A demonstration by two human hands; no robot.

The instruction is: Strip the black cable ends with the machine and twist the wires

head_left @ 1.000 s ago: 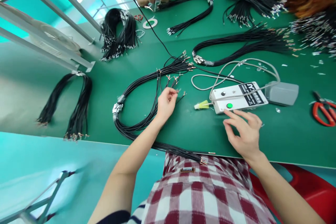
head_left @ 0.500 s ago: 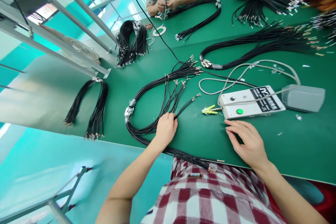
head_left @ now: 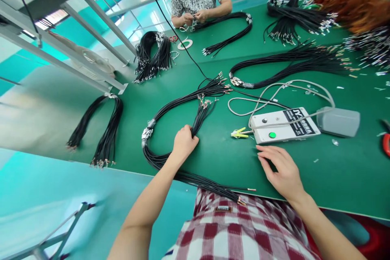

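My left hand [head_left: 184, 143] is closed around several black cables of the bundle [head_left: 170, 102] curved in front of me. Their stripped copper ends fan out beyond my fist. Silvery connectors [head_left: 147, 132] gather at the bundle's bend. Another part of the bundle passes under my left forearm to the table edge, its ends resting near my checked apron. My right hand [head_left: 280, 169] holds nothing; its fingers are bent and apart, just below a white box [head_left: 286, 125] with a green button. A yellow clip [head_left: 239, 133] lies at the box's left end.
A grey block [head_left: 338, 122] and looped grey cord lie by the box. More cable bundles [head_left: 240, 83] are spread behind and at the left [head_left: 105, 126]. Across the table a person [head_left: 199, 0] handles cables. Red-handled pliers [head_left: 386, 144] lie far right; metal legs stand left.
My left hand has drawn the separate cable in with the others, and their ends now sit closer together. My right hand stays by the box. The view has shifted slightly.
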